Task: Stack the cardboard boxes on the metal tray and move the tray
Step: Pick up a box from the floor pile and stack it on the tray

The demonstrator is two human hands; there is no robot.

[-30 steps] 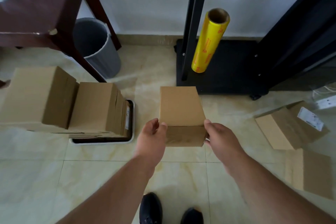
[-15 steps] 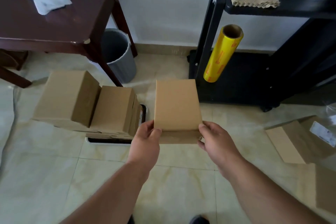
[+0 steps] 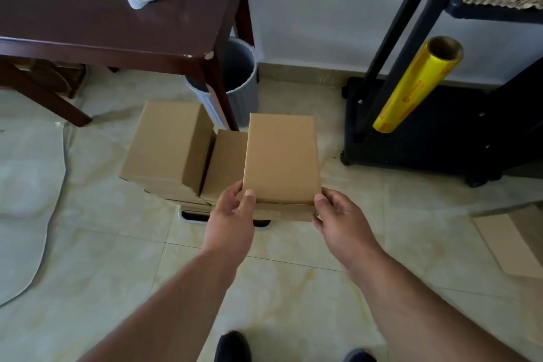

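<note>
Squarely between both hands (image 3: 286, 214): box (image 3: 281, 160).

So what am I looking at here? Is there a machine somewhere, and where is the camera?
No machine: a person works with bare hands, and the camera sits on their head, looking forward and down. The left hand and right hand grip a closed cardboard box by its near corners. Beside it on the tiled floor more boxes sit stacked on a tray that barely peeks out. Behind stand a dark table, a grey bin, and a yellow film roll leaning on a black cart.
</note>
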